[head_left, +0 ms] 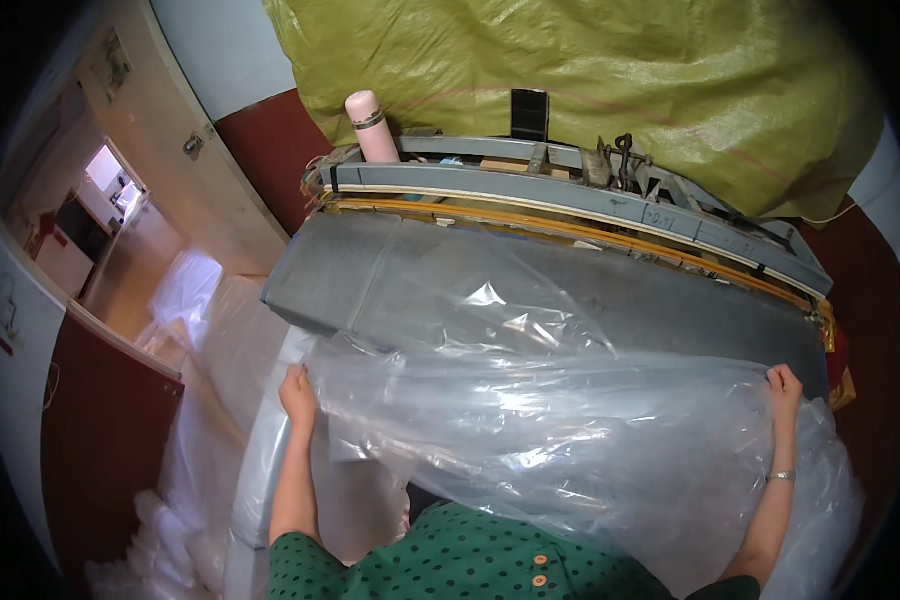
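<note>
A wide sheet of clear plastic film (560,420) stretches across in front of me, between my two hands. My left hand (298,392) is closed on its left end, fingers pinched together. At the right end my right hand (785,386) grips the film's upper edge in a closed hold. Behind and partly under the film lies a grey padded work surface (420,275), seen through the plastic near its front. Loose film hangs down beside my right forearm.
Beyond the grey surface runs a metal frame machine (570,190) with an orange strip. A pink flask (370,125) and a dark phone (530,115) stand on it. A yellow-green tarp (590,80) hangs behind. More film (220,330) is piled left, by an open door (185,130).
</note>
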Motion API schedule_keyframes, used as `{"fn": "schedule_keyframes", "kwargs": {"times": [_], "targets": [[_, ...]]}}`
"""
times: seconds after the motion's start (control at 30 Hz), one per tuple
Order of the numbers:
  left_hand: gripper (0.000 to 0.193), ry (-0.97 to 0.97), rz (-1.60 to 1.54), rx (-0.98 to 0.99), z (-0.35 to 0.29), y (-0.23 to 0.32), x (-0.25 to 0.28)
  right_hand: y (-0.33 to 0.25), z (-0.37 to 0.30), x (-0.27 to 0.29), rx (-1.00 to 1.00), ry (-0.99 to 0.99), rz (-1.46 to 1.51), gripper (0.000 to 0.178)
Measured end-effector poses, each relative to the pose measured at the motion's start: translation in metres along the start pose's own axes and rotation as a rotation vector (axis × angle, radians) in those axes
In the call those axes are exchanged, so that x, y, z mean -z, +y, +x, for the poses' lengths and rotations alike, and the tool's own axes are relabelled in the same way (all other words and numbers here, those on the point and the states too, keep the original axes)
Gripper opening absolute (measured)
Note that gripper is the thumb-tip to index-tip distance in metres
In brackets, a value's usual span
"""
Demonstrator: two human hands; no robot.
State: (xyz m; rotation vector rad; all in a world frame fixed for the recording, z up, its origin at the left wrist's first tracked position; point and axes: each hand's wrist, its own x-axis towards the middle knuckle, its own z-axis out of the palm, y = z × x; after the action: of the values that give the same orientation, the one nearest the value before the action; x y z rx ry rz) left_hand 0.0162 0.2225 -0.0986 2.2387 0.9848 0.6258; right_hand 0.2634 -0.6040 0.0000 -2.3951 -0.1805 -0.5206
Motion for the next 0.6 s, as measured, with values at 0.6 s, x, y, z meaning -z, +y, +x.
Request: {"fn": "schedule_keyframes", "kwargs": {"times": [0.6], "targets": [[0.034,-0.628,0.002,-0.999,-0.007,0.225,0.004,0.02,-0.007,-0.007,-0.022,0.086,-0.015,0.015]]}}
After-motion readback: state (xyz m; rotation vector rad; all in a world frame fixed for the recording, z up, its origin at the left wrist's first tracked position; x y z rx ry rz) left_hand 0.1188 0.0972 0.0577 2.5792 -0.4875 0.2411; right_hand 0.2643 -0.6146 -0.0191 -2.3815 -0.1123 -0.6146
